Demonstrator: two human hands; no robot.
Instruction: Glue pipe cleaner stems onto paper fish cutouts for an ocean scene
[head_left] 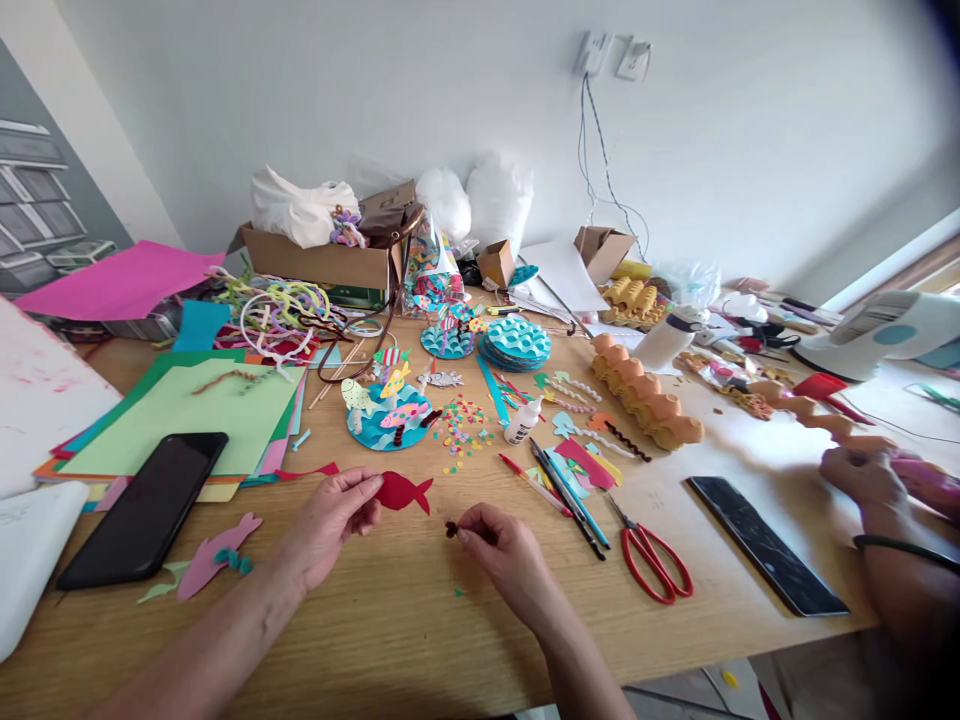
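Observation:
Between the fingertips of my left hand (pixel 341 515) is a red paper fish (pixel 401 492), its tail pointing right. My right hand (pixel 501 555) pinches a short dark brown pipe cleaner piece (pixel 451 529), curled at the end, a little right of the fish and apart from it. Beyond my hands stands a blue paper-plate sea (pixel 367 430) with several decorated paper fish on it. A pink paper fish (pixel 214 560) with a teal curled pipe cleaner (pixel 234 562) lies left of my left forearm. Coloured confetti dots (pixel 463 425) are scattered ahead.
Red-handled scissors (pixel 652 560), pencils (pixel 574 500) and a white glue bottle (pixel 523 420) lie to the right. Coloured paper sheets (pixel 176 415) and a black phone (pixel 146 510) are at left. A dark tablet-like slab (pixel 765 545) rests near a co-worker's hand (pixel 866 480) holding an egg-carton strip.

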